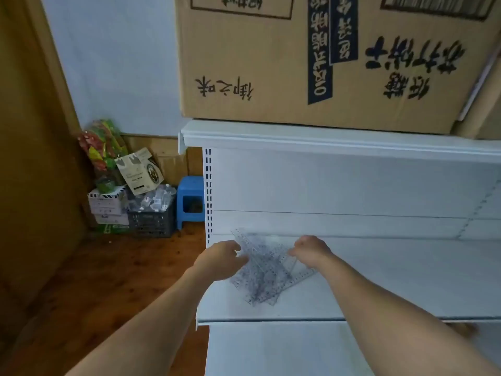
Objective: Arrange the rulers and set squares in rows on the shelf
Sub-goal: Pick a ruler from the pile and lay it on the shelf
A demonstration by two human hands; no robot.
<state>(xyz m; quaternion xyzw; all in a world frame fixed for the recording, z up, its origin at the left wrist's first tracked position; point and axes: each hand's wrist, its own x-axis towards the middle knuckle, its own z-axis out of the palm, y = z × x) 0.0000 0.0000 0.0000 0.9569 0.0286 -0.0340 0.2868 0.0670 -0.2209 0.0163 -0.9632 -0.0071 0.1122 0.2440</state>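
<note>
Two bare forearms nearest cam, reaching fwd from bottom edge onto white shelf (379, 280).

Pile of clear rulers and set squares (267, 272) lies on the shelf's left end, near front-left corner, pieces overlapping at mixed angles, not in rows. One long ruler sticks out twd back-left, another twd right-front. Markings blurred, can't count pieces.

Left hand (221, 257) at pile's left edge, fingers curled inward, tips touching or pinching edge of the transparent pieces; seen from the back, so can't tell if it's actually gripping one. Right hand (311, 251) at pile's upper-right, knuckles up, fingers bent down onto the plastic; also touching, grip unclear. Neither hand spread flat.

Outward: shelf back panel white, slotted upright (208, 194) at left side. Upper shelf (325, 143) above carries big cardboard box (311, 58) w/ printed text upside down. Lower shelf level visible below front lip.

Left of unit, on wood floor (122, 267): blue plastic stool (189, 200), dark crate (151, 221) full of small packets, small stacked boxes, colourful bag against wall corner.
</note>
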